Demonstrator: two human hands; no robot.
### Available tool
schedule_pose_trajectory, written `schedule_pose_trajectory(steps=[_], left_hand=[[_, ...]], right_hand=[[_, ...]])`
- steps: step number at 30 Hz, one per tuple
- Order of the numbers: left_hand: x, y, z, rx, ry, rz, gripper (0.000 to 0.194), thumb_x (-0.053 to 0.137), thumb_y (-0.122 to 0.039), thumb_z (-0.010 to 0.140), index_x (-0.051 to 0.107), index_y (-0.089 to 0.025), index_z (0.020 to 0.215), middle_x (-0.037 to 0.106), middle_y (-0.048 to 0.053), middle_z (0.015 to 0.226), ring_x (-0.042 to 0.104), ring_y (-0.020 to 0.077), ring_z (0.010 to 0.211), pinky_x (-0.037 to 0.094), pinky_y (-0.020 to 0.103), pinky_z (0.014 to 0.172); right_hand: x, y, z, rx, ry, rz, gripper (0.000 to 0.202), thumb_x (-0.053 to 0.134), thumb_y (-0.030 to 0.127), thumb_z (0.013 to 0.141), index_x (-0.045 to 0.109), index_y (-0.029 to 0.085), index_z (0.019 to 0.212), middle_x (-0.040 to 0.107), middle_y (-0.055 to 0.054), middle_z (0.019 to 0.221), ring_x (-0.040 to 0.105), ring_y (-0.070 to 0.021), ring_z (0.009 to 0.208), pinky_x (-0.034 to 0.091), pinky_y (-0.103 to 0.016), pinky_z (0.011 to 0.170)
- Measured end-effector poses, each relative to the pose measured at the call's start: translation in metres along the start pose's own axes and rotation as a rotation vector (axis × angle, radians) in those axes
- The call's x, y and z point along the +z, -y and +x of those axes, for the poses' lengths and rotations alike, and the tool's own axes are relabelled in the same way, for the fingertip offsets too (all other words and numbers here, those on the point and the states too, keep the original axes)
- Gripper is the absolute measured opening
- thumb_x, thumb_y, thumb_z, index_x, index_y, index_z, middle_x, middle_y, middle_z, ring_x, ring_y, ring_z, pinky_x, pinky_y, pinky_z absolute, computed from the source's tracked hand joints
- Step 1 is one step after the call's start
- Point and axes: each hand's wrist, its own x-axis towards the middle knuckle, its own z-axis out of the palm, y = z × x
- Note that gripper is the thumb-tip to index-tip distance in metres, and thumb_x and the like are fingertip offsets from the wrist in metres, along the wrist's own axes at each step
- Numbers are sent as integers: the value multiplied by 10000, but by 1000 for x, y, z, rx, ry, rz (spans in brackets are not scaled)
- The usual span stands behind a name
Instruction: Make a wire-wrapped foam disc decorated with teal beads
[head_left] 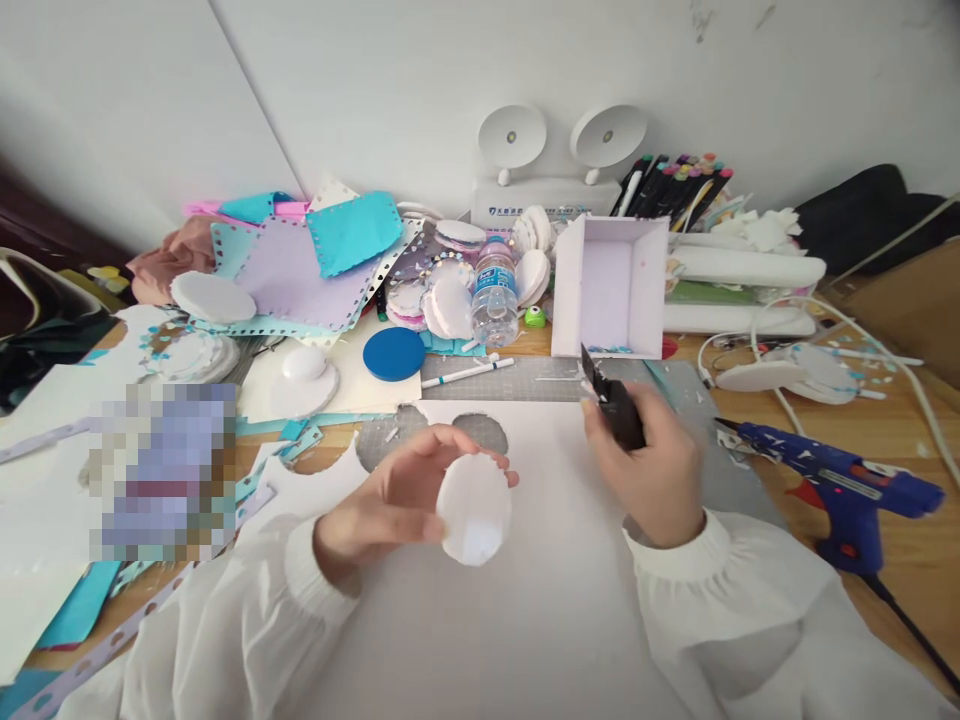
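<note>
A white foam disc (472,512) is held upright, its face turned toward me, in the fingers of my left hand (394,500). In my right hand (660,460) is a black utility knife (621,412), its dark blade (592,370) pointing up and left, apart from the disc. Both hands are over a large white foam board (555,560). Round holes (480,432) are cut at the board's far edge, and the grey cutting mat shows through them.
A blue glue gun (847,480) lies at the right, its cord running forward. Behind the board stand a white open box (611,290) and a water bottle (495,300). A blue disc (394,354), foam rounds and coloured felt sheets (300,270) crowd the back left.
</note>
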Motion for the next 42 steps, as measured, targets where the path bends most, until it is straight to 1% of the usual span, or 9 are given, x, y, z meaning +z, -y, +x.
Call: schedule_pose_trajectory(steps=[4, 7, 10, 15, 21, 27, 31, 38, 42], left_hand=[[2, 3, 2, 84, -40, 130, 523, 720, -101, 664, 502, -233, 1120, 542, 115, 1211, 491, 305, 1210, 421, 442, 934], [3, 5, 2, 107, -71, 243, 556, 741, -99, 648, 492, -226, 1129, 528, 132, 1236, 503, 287, 1191, 443, 419, 916], [1, 6, 2, 108, -41, 334, 571, 745, -81, 646, 494, -235, 1135, 488, 134, 1309, 502, 275, 1200, 432, 428, 945], [1, 8, 1, 137, -15, 416, 615, 735, -63, 663, 480, -263, 1186, 449, 115, 1351, 414, 296, 1294, 392, 475, 1009], [1, 11, -2, 87, -20, 485, 782, 760, -82, 639, 447, -270, 1330, 283, 123, 1494, 267, 341, 1388, 343, 494, 1073], [0, 9, -2, 41, -17, 441, 763, 760, -92, 644, 456, -269, 1322, 485, 122, 1349, 477, 336, 1251, 399, 513, 1018], [0, 5, 0, 37, -15, 355, 725, 761, -143, 650, 470, -271, 1301, 462, 123, 1343, 536, 337, 1174, 458, 490, 948], [0, 8, -2, 49, -88, 270, 607, 729, -77, 683, 464, -264, 1196, 459, 128, 1330, 519, 335, 1205, 489, 489, 907], [0, 11, -1, 84, -112, 346, 631, 739, -37, 652, 466, -259, 1177, 466, 121, 1325, 523, 315, 1201, 493, 474, 910]], right_hand=[[-4, 18, -8, -67, 265, 211, 46, 589, 252, 802, 571, 211, 793, 590, 32, 602, 538, -113, 503, 417, -218, 498], [-6, 30, -16, -216, 513, 347, 145, 585, 247, 771, 583, 212, 912, 682, 14, 739, 629, -129, 600, 455, -220, 569], [-5, 36, -21, -309, 599, 356, 273, 580, 235, 742, 564, 193, 1012, 695, 0, 725, 642, -155, 586, 446, -245, 556], [-3, 32, -22, -353, 541, 353, 317, 514, 181, 747, 535, 187, 1064, 694, -1, 717, 655, -166, 593, 463, -262, 568], [-2, 30, -22, -504, 501, 264, 354, 507, 217, 776, 518, 153, 1124, 682, -6, 673, 629, -171, 538, 449, -288, 512], [-3, 36, -22, -498, 461, 257, 442, 529, 234, 766, 492, 147, 1197, 683, 6, 687, 620, -159, 542, 475, -291, 524], [-7, 40, -19, -426, 460, 279, 518, 541, 329, 736, 482, 159, 1222, 684, 2, 719, 625, -159, 557, 492, -292, 532], [-11, 35, -13, -555, 327, 277, 221, 500, 334, 810, 555, 169, 945, 648, -24, 645, 580, -149, 518, 436, -276, 491], [-10, 34, -13, -607, 299, 194, 209, 509, 367, 815, 563, 172, 865, 586, 3, 562, 510, -132, 457, 378, -274, 455]])
